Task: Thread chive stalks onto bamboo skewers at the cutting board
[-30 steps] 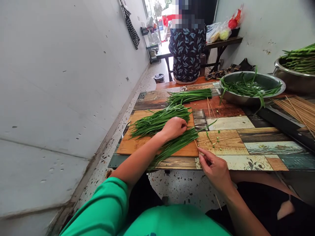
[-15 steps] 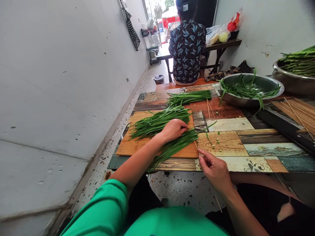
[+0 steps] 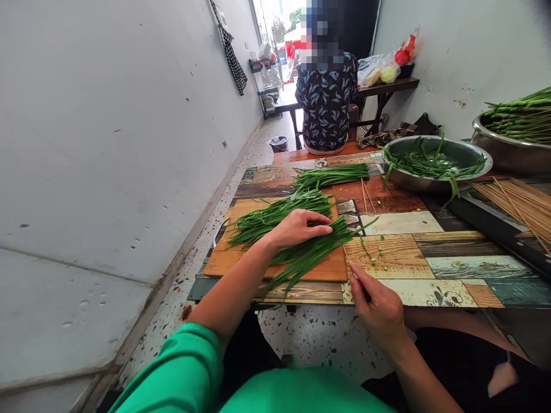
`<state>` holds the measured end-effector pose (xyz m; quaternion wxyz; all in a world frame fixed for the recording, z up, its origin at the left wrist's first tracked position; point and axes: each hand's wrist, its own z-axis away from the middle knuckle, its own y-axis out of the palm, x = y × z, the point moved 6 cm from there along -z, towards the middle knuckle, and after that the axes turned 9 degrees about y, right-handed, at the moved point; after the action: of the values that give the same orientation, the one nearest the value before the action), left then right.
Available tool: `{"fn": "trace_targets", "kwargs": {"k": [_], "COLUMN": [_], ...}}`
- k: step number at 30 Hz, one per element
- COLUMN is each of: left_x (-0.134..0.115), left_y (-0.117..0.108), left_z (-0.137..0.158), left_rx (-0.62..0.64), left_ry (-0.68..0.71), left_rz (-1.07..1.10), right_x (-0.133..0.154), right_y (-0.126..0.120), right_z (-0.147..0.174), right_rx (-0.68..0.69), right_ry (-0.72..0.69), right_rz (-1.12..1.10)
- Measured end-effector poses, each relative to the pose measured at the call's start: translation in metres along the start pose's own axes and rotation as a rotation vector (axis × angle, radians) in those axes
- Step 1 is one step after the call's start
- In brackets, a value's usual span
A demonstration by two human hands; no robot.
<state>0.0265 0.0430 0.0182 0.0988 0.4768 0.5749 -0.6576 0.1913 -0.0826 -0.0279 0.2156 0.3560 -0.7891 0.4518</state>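
My left hand lies over a bunch of garlic chives on the wooden cutting board. Its index finger and thumb stretch out with a gap between them. What its other fingers touch is hidden. Between thumb and fingertips, my right hand pinches a thin bamboo skewer at the board's right corner. The skewer's upper end meets the cut ends of the near chives. A second pile of chives rests behind my left hand on the board.
Beyond the board, another chive bundle lies near two loose skewers. At right are a metal bowl with chives, a pot of green stalks, a knife and many skewers. A person sits ahead, back turned.
My left hand's fingers have gone from curled at the chives to stretched out over them. The near chives have shifted slightly right. My right hand still pinches the skewer.
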Motion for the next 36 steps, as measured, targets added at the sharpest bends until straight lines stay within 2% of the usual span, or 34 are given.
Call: {"fn": "trace_targets", "kwargs": {"k": [2,7,10,15,20,23,26,31,33,36], "left_x": [0.0,-0.004,-0.006,-0.007,-0.014,-0.022,-0.023,-0.019,-0.018,-0.015], "left_y": [-0.001,-0.008,-0.008,0.005,0.007,0.009,0.015,0.032,0.03,0.018], "left_z": [0.003,0.006,0.007,0.01,0.012,0.014,0.014,0.013,0.013,0.017], "left_rx": [0.018,-0.051,-0.051,0.023,0.092,0.148,0.141,0.198,0.165,0.046], "left_ry": [-0.038,-0.074,-0.103,-0.179,-0.189,-0.196,-0.219,-0.205,-0.185,-0.122], "left_rz": [0.157,0.414,0.539,0.828,0.817,0.809,0.819,0.867,0.884,0.819], "right_x": [0.003,0.006,0.003,0.001,0.011,0.013,0.013,0.016,0.016,0.016], "right_y": [-0.001,-0.003,-0.001,0.001,-0.004,-0.007,-0.007,-0.01,-0.011,-0.013], "right_z": [-0.003,-0.01,-0.009,-0.007,-0.009,-0.01,-0.01,-0.017,-0.022,-0.029], "right_rx": [0.008,0.054,0.089,0.138,0.154,0.151,0.142,0.052,0.047,0.069], "right_ry": [-0.032,-0.034,0.029,0.16,0.149,0.199,0.246,0.23,0.248,0.293], "right_rz": [-0.008,-0.083,-0.122,-0.195,-0.208,-0.228,-0.225,-0.216,-0.221,-0.256]}}
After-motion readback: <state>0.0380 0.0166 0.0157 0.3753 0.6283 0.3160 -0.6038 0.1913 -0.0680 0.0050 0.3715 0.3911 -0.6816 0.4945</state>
